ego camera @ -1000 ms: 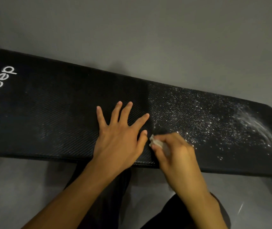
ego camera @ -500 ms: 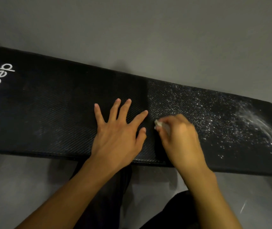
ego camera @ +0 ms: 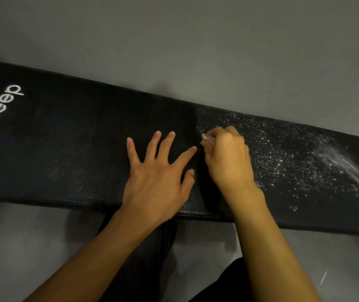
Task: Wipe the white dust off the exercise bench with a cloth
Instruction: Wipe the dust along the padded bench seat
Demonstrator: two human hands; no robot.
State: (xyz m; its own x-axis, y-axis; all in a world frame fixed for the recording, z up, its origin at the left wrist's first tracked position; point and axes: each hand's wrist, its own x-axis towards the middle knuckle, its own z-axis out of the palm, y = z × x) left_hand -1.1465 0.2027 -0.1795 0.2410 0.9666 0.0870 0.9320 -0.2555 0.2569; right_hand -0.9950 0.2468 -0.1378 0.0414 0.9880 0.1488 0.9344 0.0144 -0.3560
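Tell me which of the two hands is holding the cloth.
The right hand: it grips the small pale cloth at the edge of the white dust. The left hand lies flat and spread on the exercise bench, holding nothing.

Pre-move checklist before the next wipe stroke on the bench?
1. Right hand grips cloth: ok, only a corner shows.
2. Left hand flat on bench, bracing: ok.
3. Left hand out of the stroke path toward the dust: ok, dust lies to the right of both hands.
4. Contact of cloth with bench: cannot tell, the hand hides it.
5. Dust cleared: not ok, specks and a smear cover the right end.
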